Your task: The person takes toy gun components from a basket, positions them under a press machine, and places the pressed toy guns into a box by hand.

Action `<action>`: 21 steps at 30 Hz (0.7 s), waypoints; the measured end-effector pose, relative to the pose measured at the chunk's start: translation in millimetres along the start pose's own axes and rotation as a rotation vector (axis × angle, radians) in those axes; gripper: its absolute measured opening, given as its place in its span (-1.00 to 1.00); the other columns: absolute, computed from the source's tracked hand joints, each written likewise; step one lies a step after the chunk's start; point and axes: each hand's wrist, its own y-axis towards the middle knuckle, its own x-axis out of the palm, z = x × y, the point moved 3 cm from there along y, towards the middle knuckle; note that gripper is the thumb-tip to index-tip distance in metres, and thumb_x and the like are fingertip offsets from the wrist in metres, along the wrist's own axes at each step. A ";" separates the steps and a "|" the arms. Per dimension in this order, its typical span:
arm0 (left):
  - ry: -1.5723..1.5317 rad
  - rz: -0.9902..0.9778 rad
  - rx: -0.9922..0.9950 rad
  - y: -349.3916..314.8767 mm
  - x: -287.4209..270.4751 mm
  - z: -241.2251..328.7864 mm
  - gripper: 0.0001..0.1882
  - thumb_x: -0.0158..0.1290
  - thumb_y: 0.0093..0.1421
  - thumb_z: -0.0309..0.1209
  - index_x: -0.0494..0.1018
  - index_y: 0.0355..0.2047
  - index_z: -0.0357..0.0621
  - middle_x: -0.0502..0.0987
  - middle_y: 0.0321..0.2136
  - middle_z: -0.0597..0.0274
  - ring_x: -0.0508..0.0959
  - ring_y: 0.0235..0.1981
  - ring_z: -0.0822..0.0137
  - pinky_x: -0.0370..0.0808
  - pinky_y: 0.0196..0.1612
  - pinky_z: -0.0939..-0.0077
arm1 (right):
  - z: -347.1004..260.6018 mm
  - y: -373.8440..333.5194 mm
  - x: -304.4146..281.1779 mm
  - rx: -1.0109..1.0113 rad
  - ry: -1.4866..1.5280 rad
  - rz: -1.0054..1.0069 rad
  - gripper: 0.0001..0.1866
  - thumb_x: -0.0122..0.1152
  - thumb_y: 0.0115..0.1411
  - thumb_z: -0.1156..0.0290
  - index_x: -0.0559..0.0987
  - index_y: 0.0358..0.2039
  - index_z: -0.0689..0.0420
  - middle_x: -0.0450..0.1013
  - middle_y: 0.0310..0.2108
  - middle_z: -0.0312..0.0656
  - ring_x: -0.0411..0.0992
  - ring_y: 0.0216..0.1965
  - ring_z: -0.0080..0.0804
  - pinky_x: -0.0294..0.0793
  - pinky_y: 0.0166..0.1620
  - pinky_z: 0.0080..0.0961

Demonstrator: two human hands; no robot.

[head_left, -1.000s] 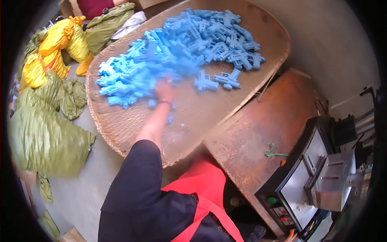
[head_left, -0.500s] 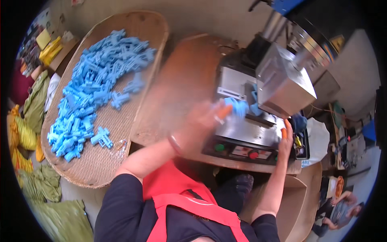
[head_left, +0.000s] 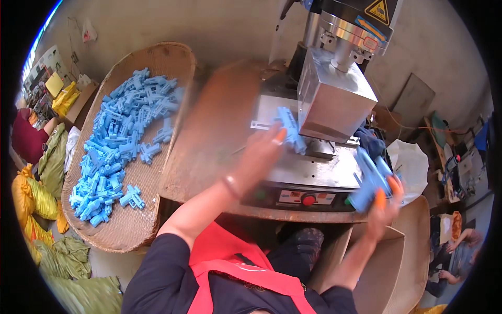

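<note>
My left hand (head_left: 259, 154), with an orange finger cover, is closed on a light-blue plastic toy gun (head_left: 292, 131), which it holds tilted at the left side of the press's metal block (head_left: 334, 99). Off the right front corner of the steel work plate (head_left: 293, 171), my right hand (head_left: 386, 206) grips another light-blue toy gun (head_left: 370, 183), smeared by motion. Orange covers show on its fingers too. Beneath the block, a small dark metal fixture (head_left: 320, 148) sits on the plate.
A long woven tray (head_left: 137, 222) at the left bears a heap of blue toy guns (head_left: 123, 120). A red button (head_left: 308, 199) is on the machine's front panel. An open cardboard box (head_left: 376, 261) stands below right. Another person (head_left: 460, 251) sits at the far right.
My right hand has moved away from the plate's right edge, back and to the right, and now holds a toy gun. My left hand keeps its toy gun beside the block. The view has shifted.
</note>
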 end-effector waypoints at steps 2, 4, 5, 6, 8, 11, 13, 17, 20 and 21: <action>0.104 -0.107 0.086 21.0 35.3 9.8 -0.74 0.01 0.07 -0.50 0.50 -0.19 -0.15 0.53 -0.14 0.07 0.47 -0.26 0.05 0.40 -0.26 0.20 | -14.0 -33.6 -63.6 0.044 -0.044 0.204 -0.69 0.09 0.19 0.55 0.45 -0.03 0.31 0.34 0.09 -0.03 0.20 0.22 -0.12 0.03 0.30 -0.23; 0.082 -0.130 0.068 36.2 64.3 20.0 -0.80 0.02 0.08 -0.47 0.51 -0.25 -0.15 0.54 -0.18 0.10 0.46 -0.25 0.07 0.38 -0.24 0.18 | -1.5 -61.6 -102.6 -0.083 -0.259 0.154 -0.62 0.02 0.17 0.61 0.42 0.04 0.28 0.34 0.08 -0.02 0.14 0.26 -0.15 0.05 0.29 -0.20; 0.077 -0.164 0.042 39.5 78.6 23.6 -0.84 0.03 0.09 -0.43 0.52 -0.31 -0.15 0.56 -0.22 0.13 0.45 -0.24 0.08 0.35 -0.22 0.16 | 10.7 -74.1 -103.6 0.054 -0.193 0.106 -0.61 0.03 0.18 0.61 0.42 0.05 0.28 0.35 0.08 -0.03 0.16 0.25 -0.18 0.07 0.28 -0.24; 0.071 -0.166 0.037 41.8 89.7 27.1 -0.84 0.03 0.09 -0.43 0.52 -0.31 -0.15 0.56 -0.22 0.13 0.45 -0.24 0.08 0.35 -0.22 0.16 | 20.3 -83.5 -100.1 0.188 -0.123 0.054 -0.60 0.03 0.18 0.61 0.41 0.07 0.29 0.35 0.08 -0.03 0.18 0.24 -0.21 0.08 0.28 -0.28; 0.043 -0.080 0.012 44.7 102.3 27.0 -0.82 0.04 0.12 -0.34 0.53 -0.30 -0.12 0.56 -0.28 0.15 0.44 -0.20 0.08 0.30 -0.09 0.07 | 56.3 -88.7 -62.8 0.361 0.018 -0.124 -0.59 0.04 0.19 0.62 0.40 0.09 0.31 0.36 0.08 -0.05 0.20 0.22 -0.29 0.10 0.26 -0.40; 0.045 -0.186 -0.031 21.3 81.6 19.8 -0.63 0.05 0.15 -0.19 0.48 -0.10 -0.12 0.44 -0.02 -0.02 0.33 0.06 -0.04 0.17 0.10 -0.08 | 98.0 -97.1 -5.3 0.440 0.073 -0.237 -0.55 0.12 0.19 0.55 0.38 0.11 0.32 0.34 0.10 -0.06 0.22 0.20 -0.35 0.11 0.25 -0.46; 0.001 -0.303 0.000 -5.4 36.7 10.3 -0.38 0.05 0.15 -0.06 0.27 0.16 -0.08 0.25 0.17 -0.10 0.19 0.20 -0.15 0.10 0.18 -0.14 | 126.6 -100.3 21.9 0.555 0.055 -0.270 -0.50 0.18 0.18 0.49 0.36 0.13 0.30 0.31 0.14 -0.01 0.23 0.19 -0.24 0.11 0.25 -0.42; -0.032 -0.628 0.076 -79.3 -28.1 -16.8 -0.17 0.18 0.06 -0.10 0.10 0.31 0.14 0.07 0.30 -0.03 0.06 0.29 -0.21 0.11 0.25 -0.13 | 169.3 -112.3 45.8 0.626 0.190 -0.371 -0.31 0.27 0.16 0.37 0.23 0.23 0.34 0.20 0.23 0.01 0.15 0.24 -0.26 0.07 0.28 -0.41; -0.185 -0.468 0.109 -82.4 -23.0 -18.5 -0.20 0.25 -0.02 -0.25 0.20 0.25 0.09 0.10 0.28 0.01 0.09 0.28 -0.19 0.18 0.24 -0.01 | 239.6 -124.1 41.6 0.611 0.344 -0.314 -0.24 0.24 0.18 0.36 0.11 0.29 0.34 0.10 0.28 0.01 0.11 0.26 -0.24 0.04 0.29 -0.40; -0.171 -0.456 0.084 -87.2 -25.2 -24.1 -0.22 0.25 -0.02 -0.25 0.22 0.23 0.06 0.12 0.27 0.01 0.11 0.27 -0.19 0.19 0.23 -0.02 | 234.9 -122.7 53.8 0.666 0.349 -0.369 -0.24 0.22 0.18 0.37 0.10 0.30 0.34 0.09 0.29 0.00 0.10 0.26 -0.24 0.03 0.29 -0.39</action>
